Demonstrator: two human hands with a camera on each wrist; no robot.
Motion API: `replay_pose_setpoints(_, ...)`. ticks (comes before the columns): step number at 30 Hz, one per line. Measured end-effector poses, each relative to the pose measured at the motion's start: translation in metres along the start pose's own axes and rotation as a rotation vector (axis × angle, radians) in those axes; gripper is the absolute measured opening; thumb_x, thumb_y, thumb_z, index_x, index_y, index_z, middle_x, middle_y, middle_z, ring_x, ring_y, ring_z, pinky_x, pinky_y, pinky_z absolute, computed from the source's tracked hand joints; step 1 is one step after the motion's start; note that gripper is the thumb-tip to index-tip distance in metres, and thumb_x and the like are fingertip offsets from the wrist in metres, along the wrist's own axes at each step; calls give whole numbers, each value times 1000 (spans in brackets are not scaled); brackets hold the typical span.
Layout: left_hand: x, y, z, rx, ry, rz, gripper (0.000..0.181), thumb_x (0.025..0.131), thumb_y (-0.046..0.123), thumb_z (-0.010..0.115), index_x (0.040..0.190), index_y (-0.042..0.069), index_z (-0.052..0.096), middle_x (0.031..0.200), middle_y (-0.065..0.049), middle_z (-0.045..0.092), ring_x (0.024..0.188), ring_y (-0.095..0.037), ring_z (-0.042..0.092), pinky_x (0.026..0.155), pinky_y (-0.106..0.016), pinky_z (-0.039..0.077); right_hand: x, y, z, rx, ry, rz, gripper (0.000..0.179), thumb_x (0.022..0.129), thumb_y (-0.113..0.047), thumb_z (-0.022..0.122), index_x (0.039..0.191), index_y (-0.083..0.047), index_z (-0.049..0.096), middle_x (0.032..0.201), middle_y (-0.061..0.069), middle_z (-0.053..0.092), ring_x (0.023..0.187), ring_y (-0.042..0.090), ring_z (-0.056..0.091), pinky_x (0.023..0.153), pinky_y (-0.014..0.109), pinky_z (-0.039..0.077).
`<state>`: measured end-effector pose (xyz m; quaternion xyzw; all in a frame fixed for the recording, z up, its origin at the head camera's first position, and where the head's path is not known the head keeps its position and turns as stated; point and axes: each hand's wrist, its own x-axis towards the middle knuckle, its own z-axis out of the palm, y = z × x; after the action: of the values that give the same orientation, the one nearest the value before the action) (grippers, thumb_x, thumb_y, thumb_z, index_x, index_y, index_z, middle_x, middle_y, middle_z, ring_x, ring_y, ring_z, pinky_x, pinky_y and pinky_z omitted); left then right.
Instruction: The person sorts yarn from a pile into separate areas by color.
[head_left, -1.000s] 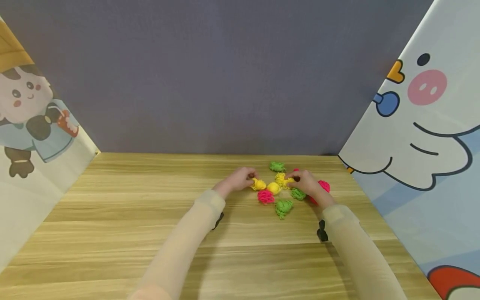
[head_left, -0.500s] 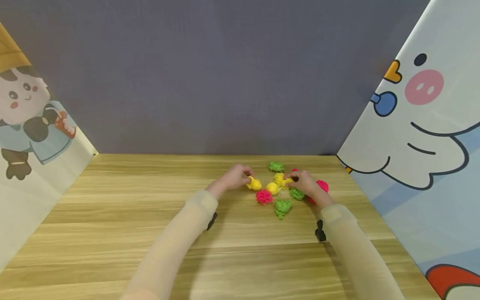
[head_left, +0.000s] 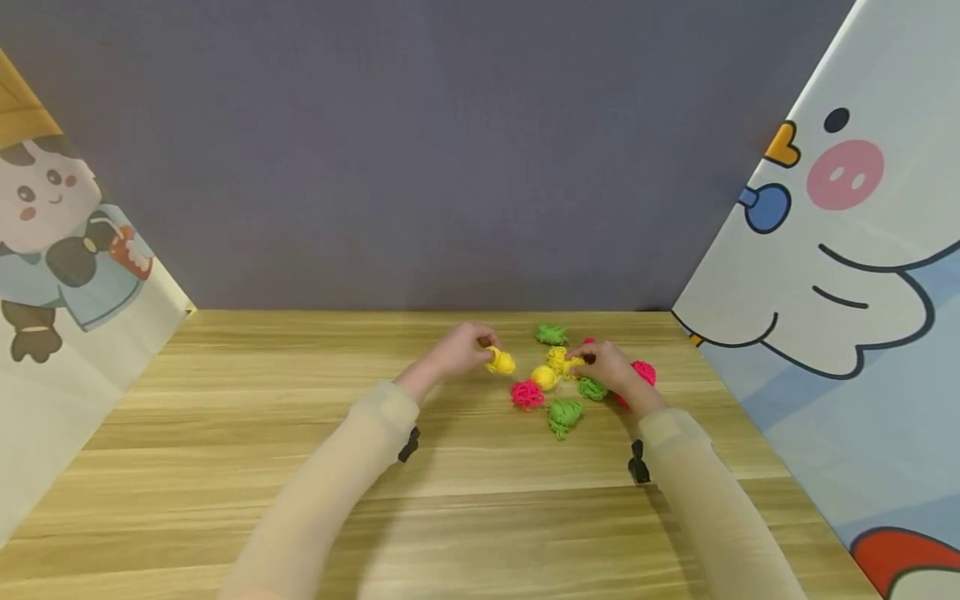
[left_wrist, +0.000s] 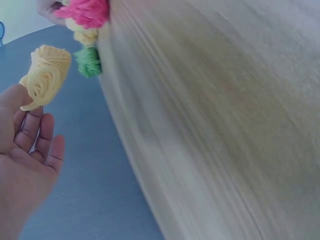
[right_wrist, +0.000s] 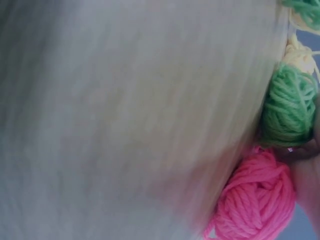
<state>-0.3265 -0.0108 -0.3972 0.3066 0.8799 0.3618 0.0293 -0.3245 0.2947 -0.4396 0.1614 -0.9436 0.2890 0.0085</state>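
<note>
My left hand (head_left: 459, 350) pinches a small yellow yarn ball (head_left: 500, 361) by its near end, raised over the table. In the left wrist view, thumb and index finger grip this wound yarn ball (left_wrist: 48, 75), while the other fingers curl loosely. My right hand (head_left: 611, 367) pinches a loose-stranded yellow yarn ball (head_left: 558, 361) in the cluster. Its fingertips are partly hidden. Close by lie another yellow ball (head_left: 544, 377), a pink ball (head_left: 528, 394) and a green ball (head_left: 592, 388). The right wrist view has a green ball (right_wrist: 289, 107) and a pink ball (right_wrist: 257, 200) beside the hand.
A green yarn ball (head_left: 551, 334) lies behind the cluster and a larger green one (head_left: 564, 416) in front. Pink yarn (head_left: 644, 372) shows partly behind the right wrist. The wooden table (head_left: 300, 400) ends at a grey back panel (head_left: 435, 167), with printed panels at both sides.
My left hand has drawn the yellow yarn ball left and slightly up, away from the cluster. The right hand stays at nearly the same place.
</note>
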Motion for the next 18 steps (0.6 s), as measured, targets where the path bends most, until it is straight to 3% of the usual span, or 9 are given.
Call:
replay_pose_setpoints(9, -15, 14, -18, 2, 51, -37, 11, 86, 7, 65, 95, 8, 69, 91, -4, 67, 86, -17, 60, 78, -29, 52, 0, -1, 1, 28, -3, 19, 22, 83, -13, 73, 104, -8, 72, 105, 13, 68, 93, 26, 60, 81, 39, 50)
replay_pose_setpoints(18, -35, 23, -40, -6, 113, 0, 10, 83, 7, 66, 92, 9, 70, 87, -2, 66, 88, -20, 55, 81, -34, 48, -1, -1, 1, 26, 10, 11, 22, 81, -12, 74, 103, -7, 72, 104, 13, 68, 92, 27, 61, 81, 42, 50)
